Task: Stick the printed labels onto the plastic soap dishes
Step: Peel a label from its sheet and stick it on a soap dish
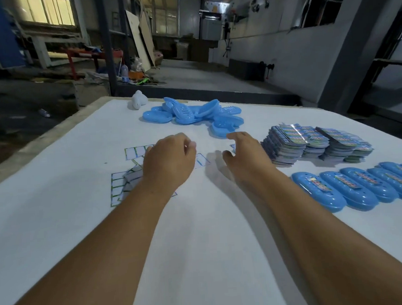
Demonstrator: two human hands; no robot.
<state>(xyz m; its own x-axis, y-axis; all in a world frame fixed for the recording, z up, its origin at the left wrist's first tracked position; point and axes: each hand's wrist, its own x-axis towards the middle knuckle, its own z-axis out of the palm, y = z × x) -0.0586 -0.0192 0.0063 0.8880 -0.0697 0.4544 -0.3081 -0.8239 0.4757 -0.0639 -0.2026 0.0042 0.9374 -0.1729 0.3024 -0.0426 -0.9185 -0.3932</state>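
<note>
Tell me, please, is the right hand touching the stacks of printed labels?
Apart: the head view shows white table between the right hand and the stacks of printed labels.

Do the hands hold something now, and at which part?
The right hand is open and holds nothing. The left hand has curled fingers; whether it pinches something cannot be told.

A white desk (59,218) fills the lower frame. A small white rounded object (138,100) sits at its far edge, upper centre. Beyond, leaning boards (140,39) stand upper centre, with a red metal frame (83,56) and windows (48,11) at upper left.
</note>
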